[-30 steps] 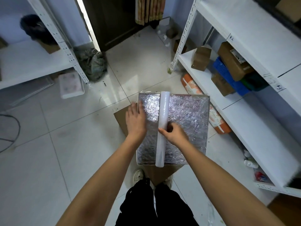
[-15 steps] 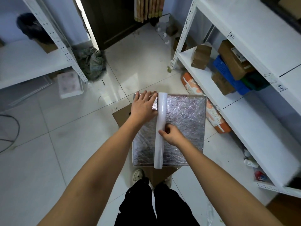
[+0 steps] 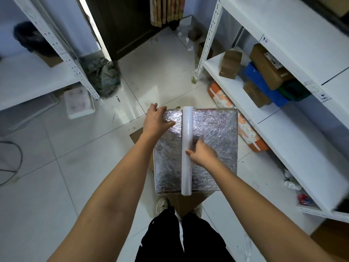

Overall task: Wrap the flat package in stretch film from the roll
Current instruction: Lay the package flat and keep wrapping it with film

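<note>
At the bottom centre of the frame stand the person's dark trousers [image 3: 181, 237] and pale shoes [image 3: 162, 204], just below a brown cardboard sheet [image 3: 186, 202] that lies on the tiled floor [image 3: 56, 167]. The flat package [image 3: 213, 144], already covered in crinkled film, sits at frame centre above that sheet; whether it rests on the sheet or is held clear of it cannot be told.

The roll [image 3: 187, 150] lies lengthwise on the package, reaching from its lower edge to its upper edge. The right hand [image 3: 203, 153] grips the roll at mid-length, fingers curled round it, probably to control how film pays out.

The left hand [image 3: 156, 121] holds the package's upper-left corner, thumb on the top face and fingers bent over the edge. This grip likely steadies the package or prepares to turn it for another pass.

White shelving [image 3: 283, 129] with cardboard boxes [image 3: 268, 67] fills the right and upper right of the frame.
</note>
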### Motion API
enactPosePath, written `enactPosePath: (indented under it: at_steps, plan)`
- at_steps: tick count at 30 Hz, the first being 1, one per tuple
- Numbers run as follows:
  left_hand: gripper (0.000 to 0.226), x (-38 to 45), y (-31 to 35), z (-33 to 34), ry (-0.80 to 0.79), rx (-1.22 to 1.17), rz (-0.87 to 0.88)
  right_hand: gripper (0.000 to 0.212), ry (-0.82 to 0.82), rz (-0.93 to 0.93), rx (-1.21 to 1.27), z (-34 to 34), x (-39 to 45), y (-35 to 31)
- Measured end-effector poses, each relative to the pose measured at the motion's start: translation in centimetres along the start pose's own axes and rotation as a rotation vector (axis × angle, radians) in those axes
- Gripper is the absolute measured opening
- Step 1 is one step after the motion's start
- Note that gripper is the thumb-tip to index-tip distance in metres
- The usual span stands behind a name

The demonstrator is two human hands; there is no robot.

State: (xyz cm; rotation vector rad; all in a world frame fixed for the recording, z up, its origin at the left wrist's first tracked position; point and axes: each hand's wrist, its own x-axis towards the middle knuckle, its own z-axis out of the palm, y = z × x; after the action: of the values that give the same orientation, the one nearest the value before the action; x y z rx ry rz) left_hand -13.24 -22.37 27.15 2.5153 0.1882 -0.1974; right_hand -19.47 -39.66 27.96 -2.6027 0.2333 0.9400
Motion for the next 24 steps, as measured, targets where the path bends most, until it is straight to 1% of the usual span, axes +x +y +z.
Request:
enactPosePath:
  at_steps: [4,7,8,11,14,18,22,24]
  plan:
    - [0.065,0.4,0.4,-0.1,-0.038,0.085,0.013,0.076,0.269,-0.203,-0.172,0.2,-1.0,-1.5]
    - [0.067,0.4,0.9,-0.2,-0.058,0.106,0.006,0.084,0.375,-0.255,-0.200,0.5,-0.5,-2.9]
    - [0.070,0.3,0.9,-0.2,-0.061,0.107,0.009,0.082,0.390,-0.256,-0.223,0.4,-0.3,-3.3]
    - [0.075,0.0,0.7,-0.1,-0.055,0.097,0.016,0.065,0.434,-0.241,-0.340,-0.1,0.4,-4.4]
    - [0.082,-0.1,0.5,0.0,-0.072,0.087,0.010,0.062,0.430,-0.248,-0.376,-0.7,0.9,-3.8]
    - [0.092,-0.4,0.5,0.1,-0.087,0.068,-0.001,0.061,0.413,-0.316,-0.283,-1.0,1.0,-1.3]
    - [0.091,-0.3,0.5,0.2,-0.096,0.077,-0.014,0.059,0.417,-0.344,-0.233,-0.9,0.9,0.6]
    - [0.092,-0.1,0.5,0.0,-0.128,0.131,-0.008,0.059,0.387,-0.334,-0.180,-0.7,0.9,1.0]
